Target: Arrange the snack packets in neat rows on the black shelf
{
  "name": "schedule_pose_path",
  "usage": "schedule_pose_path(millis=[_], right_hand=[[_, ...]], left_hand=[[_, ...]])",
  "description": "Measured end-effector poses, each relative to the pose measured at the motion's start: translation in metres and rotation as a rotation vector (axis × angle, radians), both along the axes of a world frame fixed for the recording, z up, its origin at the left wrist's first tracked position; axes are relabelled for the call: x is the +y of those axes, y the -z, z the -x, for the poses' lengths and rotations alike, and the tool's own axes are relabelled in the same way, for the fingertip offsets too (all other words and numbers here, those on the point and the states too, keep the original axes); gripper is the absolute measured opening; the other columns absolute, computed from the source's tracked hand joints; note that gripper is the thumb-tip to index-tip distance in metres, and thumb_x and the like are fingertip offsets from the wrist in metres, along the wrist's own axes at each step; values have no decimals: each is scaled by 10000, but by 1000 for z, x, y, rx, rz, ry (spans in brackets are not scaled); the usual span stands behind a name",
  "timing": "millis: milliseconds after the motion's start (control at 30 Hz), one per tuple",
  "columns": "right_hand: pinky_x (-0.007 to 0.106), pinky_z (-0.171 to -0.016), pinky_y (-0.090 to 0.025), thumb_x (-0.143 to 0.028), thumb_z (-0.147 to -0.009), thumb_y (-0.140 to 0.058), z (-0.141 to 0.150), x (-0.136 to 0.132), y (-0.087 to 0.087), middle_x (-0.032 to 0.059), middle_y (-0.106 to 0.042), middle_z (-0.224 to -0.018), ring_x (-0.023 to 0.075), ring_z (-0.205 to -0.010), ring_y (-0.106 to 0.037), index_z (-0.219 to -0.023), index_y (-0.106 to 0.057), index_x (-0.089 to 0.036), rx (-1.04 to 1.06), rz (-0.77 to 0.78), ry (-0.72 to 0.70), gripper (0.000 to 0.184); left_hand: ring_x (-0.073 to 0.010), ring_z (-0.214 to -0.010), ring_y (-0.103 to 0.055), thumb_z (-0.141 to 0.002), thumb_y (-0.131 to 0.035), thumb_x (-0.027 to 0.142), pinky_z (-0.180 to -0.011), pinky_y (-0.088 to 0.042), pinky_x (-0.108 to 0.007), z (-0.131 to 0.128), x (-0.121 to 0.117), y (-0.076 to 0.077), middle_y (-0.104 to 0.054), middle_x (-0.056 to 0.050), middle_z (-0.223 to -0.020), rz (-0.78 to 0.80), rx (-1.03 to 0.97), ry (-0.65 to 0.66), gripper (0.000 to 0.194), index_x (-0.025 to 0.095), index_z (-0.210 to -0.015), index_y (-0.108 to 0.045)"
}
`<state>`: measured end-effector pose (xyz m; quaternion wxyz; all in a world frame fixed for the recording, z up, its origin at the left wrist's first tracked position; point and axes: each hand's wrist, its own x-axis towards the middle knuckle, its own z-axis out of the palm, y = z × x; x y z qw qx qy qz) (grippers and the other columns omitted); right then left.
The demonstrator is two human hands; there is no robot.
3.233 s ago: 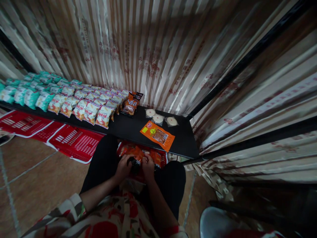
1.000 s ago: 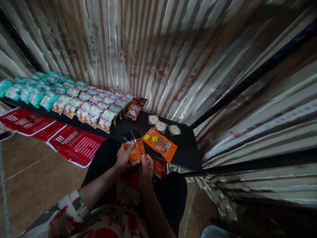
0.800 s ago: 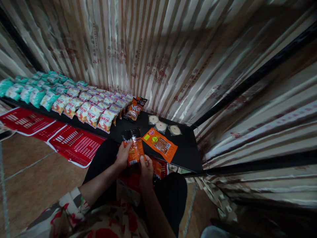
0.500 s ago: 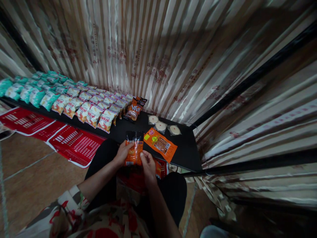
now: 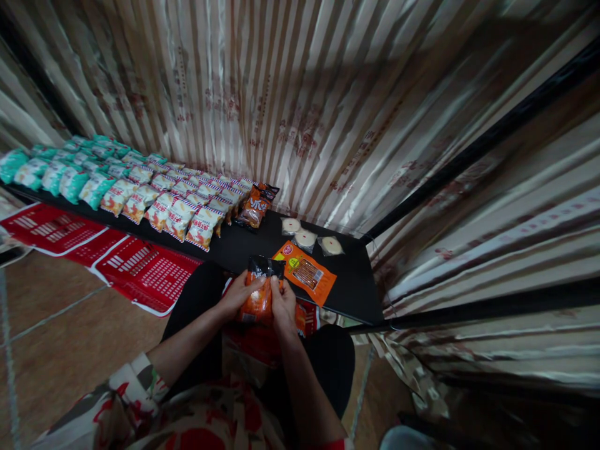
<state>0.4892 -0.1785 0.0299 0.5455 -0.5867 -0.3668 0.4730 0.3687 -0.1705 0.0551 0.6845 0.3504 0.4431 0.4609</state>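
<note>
Nearest, at six o'clock, the left hand (image 5: 241,294) and right hand (image 5: 282,304) pinched opposite sides of the black-and-orange packet (image 5: 260,290), with the flat orange packet (image 5: 307,273) beyond at one o'clock on the black shelf (image 5: 354,281).

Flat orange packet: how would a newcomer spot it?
On the black shelf, find three round white discs in clear wrappers. The flat orange packet lies just nearer the camera; unlike the held black-and-orange bag, it has orange ends.
</note>
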Motion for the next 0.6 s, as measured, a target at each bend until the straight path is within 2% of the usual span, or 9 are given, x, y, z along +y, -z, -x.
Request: schedule_pose_path(millis=[333,600], right_hand=[[241,-558,-381,-597,-702,-554,-8,22,13,-28,-568,-583,129,-570,-494,-695,-562,-178,-128,-24,92,419],[227,-527,-380,-590,-690,-568,-7,39,11,-37,-569,-581,123,-553,-497,-689,-546,-190,-61,-26,90,401]], left_hand=[[-183,-790,-649,-656,-741,468,-727,-481,-274,3,-7,15,-685,-81,-935,59,-51,49,501,137,-1000,-590],[-215,-878,-650,-584,-793,443,-802,-480,-310,5,-13,21,-690,-95,-968,44,-14,40,566,130,-1010,-591]])
